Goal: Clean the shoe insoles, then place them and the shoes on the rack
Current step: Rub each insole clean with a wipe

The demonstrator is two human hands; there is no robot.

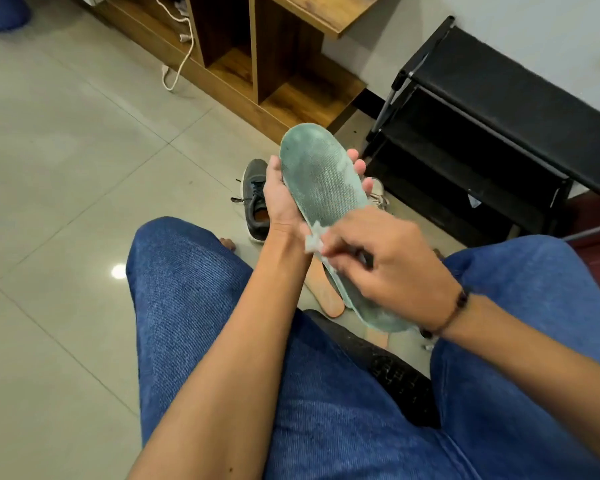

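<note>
1. The insole (321, 174), between the left fingers, has a dull green face with a fine woven grain.
2. The wipe (313, 237), under the right fingertips, looks like thin white cloth or paper.
3. The rack (482, 143), beyond the left fingertips, is matt black.
4. The floor (66, 150) tiles are glossy.
5. The trousers (187, 306) are blue denim.

My right hand (378, 258) is motion-blurred, so I can't make out the white scrap (314, 239) it pinches. It hides the insole's (323, 178) middle. My left hand (283, 199) covers much of the dark shoe (253, 188); the rack (499, 140) runs off-frame.
</note>
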